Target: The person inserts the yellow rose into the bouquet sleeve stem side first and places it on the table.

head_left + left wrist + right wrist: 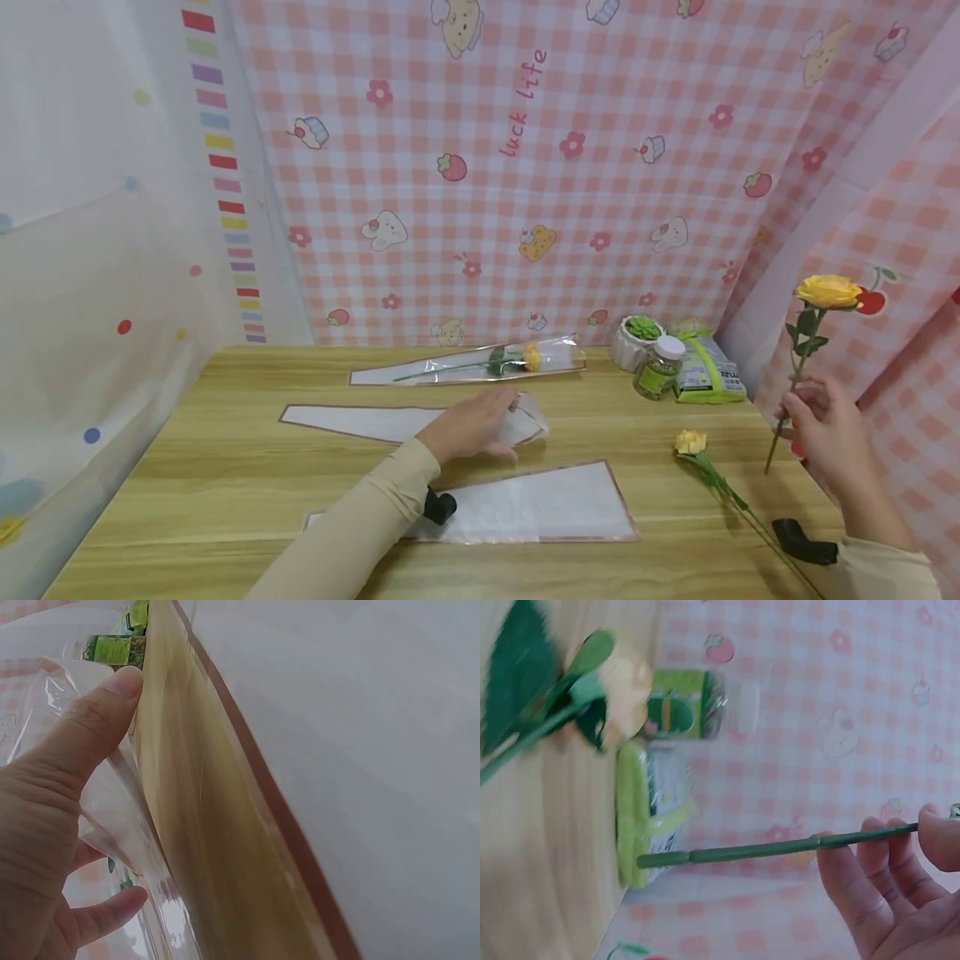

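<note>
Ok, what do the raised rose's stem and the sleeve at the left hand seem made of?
Stem: probably plastic, satin green; smooth, with ring-like joints.
Sleeve: likely thin plastic film, glossy and partly clear, showing bright glints.

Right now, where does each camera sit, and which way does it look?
Head: worn on the head, facing forward and down over the table; left hand and right hand show.
Left wrist: worn there, facing a plastic sleeve; the left hand shows.
Right wrist: worn there, facing a flower stem; the right hand shows.
Head and right wrist views share the jar.
</note>
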A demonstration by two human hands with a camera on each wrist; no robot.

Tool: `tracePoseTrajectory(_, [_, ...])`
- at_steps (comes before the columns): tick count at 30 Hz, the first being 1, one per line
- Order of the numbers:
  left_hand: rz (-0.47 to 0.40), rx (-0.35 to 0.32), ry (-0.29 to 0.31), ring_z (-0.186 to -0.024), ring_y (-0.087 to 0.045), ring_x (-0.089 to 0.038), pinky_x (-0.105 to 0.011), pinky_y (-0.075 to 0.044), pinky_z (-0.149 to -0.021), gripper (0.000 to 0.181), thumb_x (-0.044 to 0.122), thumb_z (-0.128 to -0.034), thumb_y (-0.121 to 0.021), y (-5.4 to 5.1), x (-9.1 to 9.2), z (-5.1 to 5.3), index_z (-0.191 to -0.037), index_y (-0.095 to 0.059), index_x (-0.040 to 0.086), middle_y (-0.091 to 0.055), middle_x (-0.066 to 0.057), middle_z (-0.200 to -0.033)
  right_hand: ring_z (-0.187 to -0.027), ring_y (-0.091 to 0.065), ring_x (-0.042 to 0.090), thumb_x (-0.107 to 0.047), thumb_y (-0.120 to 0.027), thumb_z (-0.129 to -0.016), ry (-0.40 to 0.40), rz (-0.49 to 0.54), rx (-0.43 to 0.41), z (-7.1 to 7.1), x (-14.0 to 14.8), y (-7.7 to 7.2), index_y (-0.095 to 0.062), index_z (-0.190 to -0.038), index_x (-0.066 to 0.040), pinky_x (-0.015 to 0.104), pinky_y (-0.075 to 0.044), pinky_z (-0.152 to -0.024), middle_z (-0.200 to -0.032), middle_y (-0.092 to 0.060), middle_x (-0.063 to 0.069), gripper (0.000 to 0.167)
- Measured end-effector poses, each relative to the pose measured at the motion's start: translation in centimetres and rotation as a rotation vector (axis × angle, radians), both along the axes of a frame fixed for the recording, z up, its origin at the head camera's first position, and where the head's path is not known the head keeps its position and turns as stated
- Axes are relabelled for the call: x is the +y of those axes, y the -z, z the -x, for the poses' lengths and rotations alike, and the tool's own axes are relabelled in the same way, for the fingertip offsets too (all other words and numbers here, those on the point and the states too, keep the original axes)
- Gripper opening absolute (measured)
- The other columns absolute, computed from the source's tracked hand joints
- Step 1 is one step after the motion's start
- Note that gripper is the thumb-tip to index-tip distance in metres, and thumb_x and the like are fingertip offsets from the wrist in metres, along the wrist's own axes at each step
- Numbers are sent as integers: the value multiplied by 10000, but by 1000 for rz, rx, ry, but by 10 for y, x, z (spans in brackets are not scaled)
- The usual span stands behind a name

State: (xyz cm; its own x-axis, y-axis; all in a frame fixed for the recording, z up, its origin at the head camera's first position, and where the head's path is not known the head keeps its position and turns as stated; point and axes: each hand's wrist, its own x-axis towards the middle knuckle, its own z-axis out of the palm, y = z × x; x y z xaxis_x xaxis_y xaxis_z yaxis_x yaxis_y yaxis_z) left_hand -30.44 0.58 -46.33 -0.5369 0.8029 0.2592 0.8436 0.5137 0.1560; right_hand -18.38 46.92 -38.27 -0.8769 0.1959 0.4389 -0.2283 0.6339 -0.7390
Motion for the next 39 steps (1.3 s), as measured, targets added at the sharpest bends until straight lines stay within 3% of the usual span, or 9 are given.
tracePoseTrajectory(3, [-1,8,0,-1068,-547,-166,-287,-510,-967,737,527,-809,-798,1,1,2,-1256,-445,58,-530,-68,-1203,-776,-634,-12,-14,-537,-1027,-77,189,63,5,-10,-3,-484,-1218,-251,169,-564,-605,-924,-604,-150,309])
tracePoseTrajectory(6, [2,-2,-9,-1063,-545,-158,-279,-510,-960,739,535,-811,-794,3,2,3,-1263,-444,67,-529,-61,-1212,-775,-638,24,25,-548,-1010,-149,342,135,11,-22,-3,-496,-1210,-186,168,-566,-615,-908,-619,-76,296])
tracePoseTrajectory(10, [5,-7,-15,-1075,-548,-157,-279,-509,-965,743,546,-816,-786,4,3,5,-1276,-441,75,-531,-61,-1231,-767,-647,40,46,-565,-995,-199,425,203,18,-38,-3,-509,-1185,-113,170,-570,-627,-891,-624,-28,254])
tracePoseTrajectory(18, [6,-19,-29,-1064,-549,-150,-285,-516,-951,715,534,-819,-792,2,4,3,-1252,-435,91,-530,-45,-1206,-774,-660,33,35,-572,-998,-191,332,201,29,-58,-8,-529,-1177,-166,185,-577,-632,-889,-628,-42,273])
tracePoseTrajectory(24, [14,-39,-37,-1060,-541,-146,-285,-510,-953,716,526,-828,-790,-3,4,-1,-1270,-434,89,-527,-42,-1202,-763,-665,60,49,-591,-983,-228,415,231,35,-70,-9,-528,-1156,-126,219,-586,-600,-871,-641,-15,255])
tracePoseTrajectory(39, [-8,-43,-29,-1040,-534,-138,-279,-522,-915,729,513,-817,-804,-4,5,-1,-1273,-433,81,-526,-41,-1191,-791,-693,75,26,-580,-1000,-298,340,228,53,-109,-8,-533,-1160,-84,243,-598,-668,-903,-679,-10,200])
